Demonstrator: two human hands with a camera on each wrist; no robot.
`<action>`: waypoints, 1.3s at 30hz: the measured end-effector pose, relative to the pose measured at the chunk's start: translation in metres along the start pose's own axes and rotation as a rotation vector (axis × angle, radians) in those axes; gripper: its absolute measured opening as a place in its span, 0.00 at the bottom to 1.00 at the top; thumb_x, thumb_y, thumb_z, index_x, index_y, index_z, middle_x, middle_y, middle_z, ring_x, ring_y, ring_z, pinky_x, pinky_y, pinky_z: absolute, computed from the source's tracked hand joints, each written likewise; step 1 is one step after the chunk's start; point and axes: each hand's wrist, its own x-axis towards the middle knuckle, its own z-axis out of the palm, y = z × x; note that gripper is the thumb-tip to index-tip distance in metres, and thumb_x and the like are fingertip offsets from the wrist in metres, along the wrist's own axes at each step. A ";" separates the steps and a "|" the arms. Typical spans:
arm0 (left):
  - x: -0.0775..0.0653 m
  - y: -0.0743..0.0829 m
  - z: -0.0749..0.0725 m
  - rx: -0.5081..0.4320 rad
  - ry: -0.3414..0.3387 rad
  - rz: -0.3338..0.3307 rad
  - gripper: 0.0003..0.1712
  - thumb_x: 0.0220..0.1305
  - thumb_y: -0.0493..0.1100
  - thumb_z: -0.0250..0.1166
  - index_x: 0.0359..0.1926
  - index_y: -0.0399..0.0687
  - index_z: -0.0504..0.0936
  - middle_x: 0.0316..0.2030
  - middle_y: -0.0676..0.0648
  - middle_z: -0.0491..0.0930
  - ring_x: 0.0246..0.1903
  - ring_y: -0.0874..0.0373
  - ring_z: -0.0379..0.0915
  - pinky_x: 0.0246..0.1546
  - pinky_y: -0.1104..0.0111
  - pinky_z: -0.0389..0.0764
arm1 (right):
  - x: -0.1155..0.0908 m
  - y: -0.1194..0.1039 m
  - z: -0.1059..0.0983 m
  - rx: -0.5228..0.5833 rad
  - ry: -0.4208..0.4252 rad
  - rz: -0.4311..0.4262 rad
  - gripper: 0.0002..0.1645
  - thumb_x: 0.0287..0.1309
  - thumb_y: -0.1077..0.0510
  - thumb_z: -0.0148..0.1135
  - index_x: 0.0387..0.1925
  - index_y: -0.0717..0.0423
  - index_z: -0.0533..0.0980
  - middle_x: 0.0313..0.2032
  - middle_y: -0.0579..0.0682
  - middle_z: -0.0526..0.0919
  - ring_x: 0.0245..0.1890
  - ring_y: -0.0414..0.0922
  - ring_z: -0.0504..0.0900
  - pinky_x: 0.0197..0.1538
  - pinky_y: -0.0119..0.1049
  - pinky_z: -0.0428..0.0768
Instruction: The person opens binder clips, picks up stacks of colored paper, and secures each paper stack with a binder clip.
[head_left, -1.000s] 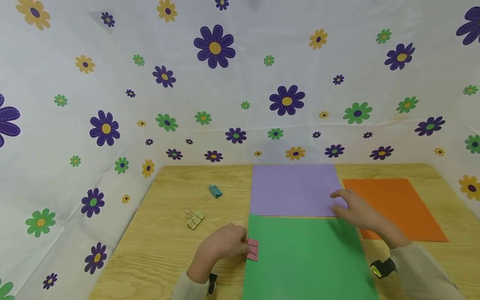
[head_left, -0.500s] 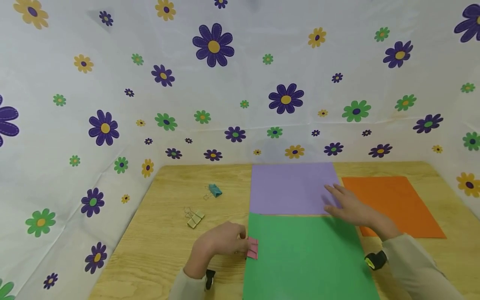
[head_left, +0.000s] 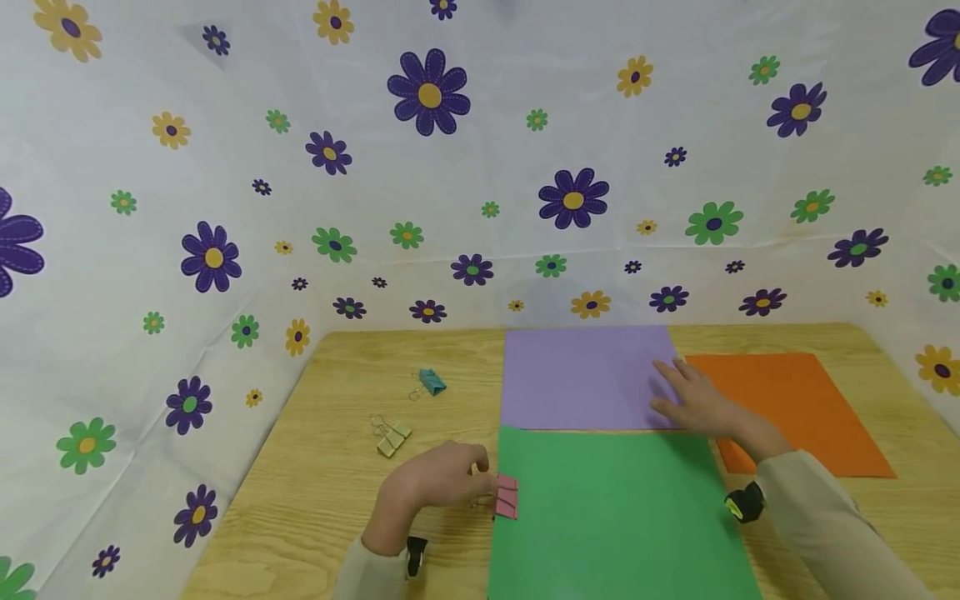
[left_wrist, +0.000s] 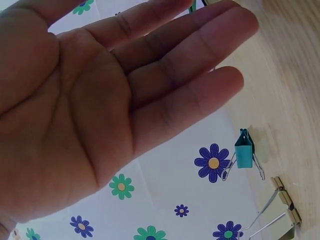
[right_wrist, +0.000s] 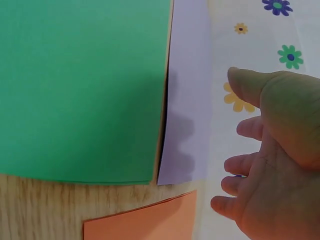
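A pink binder clip [head_left: 507,497] sits clamped on the left edge of the green paper [head_left: 615,517]. Right beside it is my left hand [head_left: 438,479], its thumb and fingers apart at the clip's wire handles. The left wrist view shows that palm [left_wrist: 75,110] bare, with the fingers extended. My right hand [head_left: 705,404] hovers with spread fingers over the right edge of the purple paper [head_left: 577,375], holding nothing. The purple sheet lies just behind the green one, a thin strip of table between them. In the right wrist view the green paper [right_wrist: 80,90] looks layered at its edge.
Orange paper [head_left: 810,417] lies on the table at the right. Left of the sheets are a teal binder clip [head_left: 432,382] and a gold binder clip [head_left: 393,438], each with wire handles out. A white flowered sheet [head_left: 480,167] walls the table's back and sides.
My left hand has loosened from the pink binder clip and drawn slightly left, its thumb and fingers parting. My right hand has shifted slightly left over the purple paper, fingers spreading.
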 end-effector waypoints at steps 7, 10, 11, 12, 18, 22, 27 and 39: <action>-0.001 0.000 -0.002 0.013 -0.004 0.002 0.16 0.71 0.51 0.60 0.45 0.42 0.80 0.37 0.49 0.83 0.32 0.61 0.74 0.33 0.64 0.76 | 0.013 0.000 0.004 -0.032 0.011 0.029 0.42 0.71 0.49 0.55 0.72 0.74 0.53 0.68 0.84 0.47 0.67 0.80 0.47 0.64 0.75 0.51; -0.002 0.000 -0.002 0.016 -0.010 -0.005 0.17 0.71 0.52 0.60 0.45 0.42 0.80 0.37 0.49 0.83 0.33 0.60 0.75 0.34 0.64 0.76 | 0.019 -0.001 0.007 -0.046 0.008 0.035 0.43 0.71 0.47 0.54 0.72 0.73 0.53 0.69 0.83 0.46 0.68 0.79 0.45 0.65 0.74 0.49; -0.002 -0.001 -0.002 0.017 -0.013 -0.007 0.17 0.71 0.52 0.60 0.45 0.42 0.80 0.37 0.48 0.83 0.33 0.60 0.76 0.34 0.63 0.76 | 0.021 -0.001 0.009 -0.049 0.013 0.031 0.43 0.71 0.47 0.53 0.72 0.73 0.53 0.69 0.83 0.46 0.68 0.79 0.45 0.65 0.74 0.49; -0.002 -0.001 -0.002 0.017 -0.016 -0.010 0.17 0.71 0.52 0.60 0.46 0.42 0.80 0.37 0.48 0.83 0.34 0.59 0.76 0.34 0.63 0.76 | 0.024 0.002 0.011 -0.051 0.019 0.019 0.43 0.72 0.46 0.52 0.72 0.72 0.53 0.68 0.83 0.45 0.68 0.79 0.45 0.65 0.74 0.49; -0.002 -0.002 -0.003 0.032 -0.025 -0.017 0.18 0.71 0.52 0.60 0.47 0.41 0.80 0.38 0.48 0.83 0.36 0.57 0.78 0.36 0.62 0.78 | 0.035 0.005 0.021 -0.072 0.021 0.020 0.43 0.75 0.41 0.44 0.72 0.72 0.53 0.69 0.83 0.43 0.69 0.79 0.41 0.68 0.71 0.44; -0.002 -0.002 -0.003 0.031 -0.032 -0.023 0.18 0.71 0.52 0.60 0.47 0.41 0.80 0.39 0.48 0.84 0.37 0.56 0.79 0.37 0.62 0.78 | 0.036 0.004 0.026 -0.113 -0.012 0.068 0.42 0.75 0.42 0.43 0.73 0.71 0.53 0.70 0.82 0.41 0.71 0.78 0.38 0.70 0.69 0.42; -0.002 -0.002 -0.001 0.007 -0.045 -0.029 0.18 0.71 0.52 0.60 0.47 0.41 0.80 0.36 0.49 0.83 0.35 0.57 0.78 0.36 0.62 0.78 | 0.036 0.005 0.030 -0.153 -0.056 0.104 0.41 0.75 0.44 0.44 0.73 0.72 0.52 0.70 0.82 0.41 0.71 0.77 0.39 0.70 0.68 0.44; -0.001 0.001 -0.002 -0.004 -0.051 -0.072 0.18 0.70 0.52 0.59 0.49 0.41 0.79 0.43 0.45 0.83 0.39 0.54 0.78 0.38 0.59 0.78 | 0.035 0.004 0.033 -0.173 -0.078 0.121 0.43 0.75 0.42 0.43 0.74 0.71 0.50 0.71 0.80 0.39 0.71 0.75 0.39 0.71 0.66 0.42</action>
